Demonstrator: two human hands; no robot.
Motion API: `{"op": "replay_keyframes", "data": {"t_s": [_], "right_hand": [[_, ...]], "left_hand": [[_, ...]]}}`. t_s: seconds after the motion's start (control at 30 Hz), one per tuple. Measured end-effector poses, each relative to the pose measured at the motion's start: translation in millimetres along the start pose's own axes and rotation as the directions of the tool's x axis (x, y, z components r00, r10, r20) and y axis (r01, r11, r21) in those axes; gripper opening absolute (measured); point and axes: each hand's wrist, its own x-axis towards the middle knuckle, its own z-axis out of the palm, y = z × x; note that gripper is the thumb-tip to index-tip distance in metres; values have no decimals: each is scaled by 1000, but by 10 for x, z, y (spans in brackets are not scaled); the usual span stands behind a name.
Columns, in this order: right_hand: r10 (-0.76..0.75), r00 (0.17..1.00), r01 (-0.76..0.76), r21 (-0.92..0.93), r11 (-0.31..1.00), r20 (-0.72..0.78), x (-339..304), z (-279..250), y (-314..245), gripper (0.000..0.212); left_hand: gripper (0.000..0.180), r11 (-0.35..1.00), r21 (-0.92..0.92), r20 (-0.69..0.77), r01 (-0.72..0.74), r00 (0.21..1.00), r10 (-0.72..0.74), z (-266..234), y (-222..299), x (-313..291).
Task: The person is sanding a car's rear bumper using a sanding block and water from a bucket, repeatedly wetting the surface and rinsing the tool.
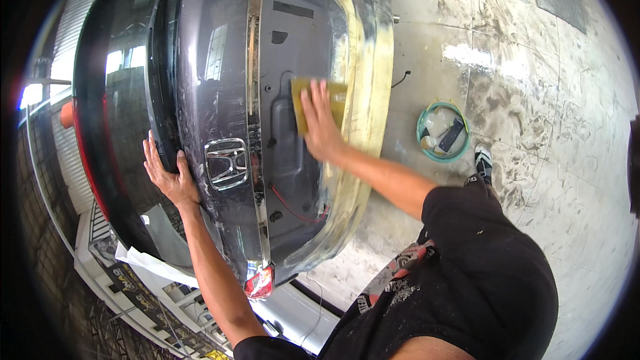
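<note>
My right hand [320, 130] presses a yellowish sheet [339, 97], like sandpaper or a sanding pad, flat against the grey tailgate [293, 47] of a car. Its fingers lie stretched over the sheet. My left hand [172, 180] rests with spread fingers by the lower edge of the rear window [123, 107], near the wiper [159, 73], and holds nothing. Between my hands are a chrome emblem [227, 164] and a long chrome strip [253, 80]. Pale yellow filler or primer covers the bumper [375, 93] and the tailgate's edge.
A green-rimmed bucket [420, 123] with water and a dark block inside stands on the stained concrete floor [520, 93], near my foot [483, 160]. A red wire [293, 212] hangs from the tailgate. A red tail light [259, 285] sits at the near corner, a pale car [300, 313] beyond it.
</note>
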Motion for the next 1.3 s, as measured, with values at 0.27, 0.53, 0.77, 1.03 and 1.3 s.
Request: {"op": "replay_keyframes", "data": {"t_s": [0.27, 0.53, 0.77, 1.03, 1.3], "right_hand": [[13, 995, -23, -99, 995, -99, 1270, -427, 494, 83], [-12, 991, 10, 16, 1000, 134, -386, 5, -90, 82], [-49, 999, 49, -19, 999, -11, 708, -272, 277, 83], [-30, 996, 38, -89, 995, 89, 408, -209, 289, 79], [-58, 998, 61, -92, 994, 34, 73, -21, 158, 83]], "left_hand": [[62, 1000, -12, 24, -2, 1000, 2, -37, -8, -42], [62, 1000, -16, 33, 6, 999, -5, -14, 35, 36], [61, 1000, -10, 33, 26, 999, -25, -33, -48, -17], [62, 1000, -6, 44, 17, 999, -17, -43, -47, -89], [59, 1000, -2, -19, -26, 999, 26, 54, -31, -17]]}}
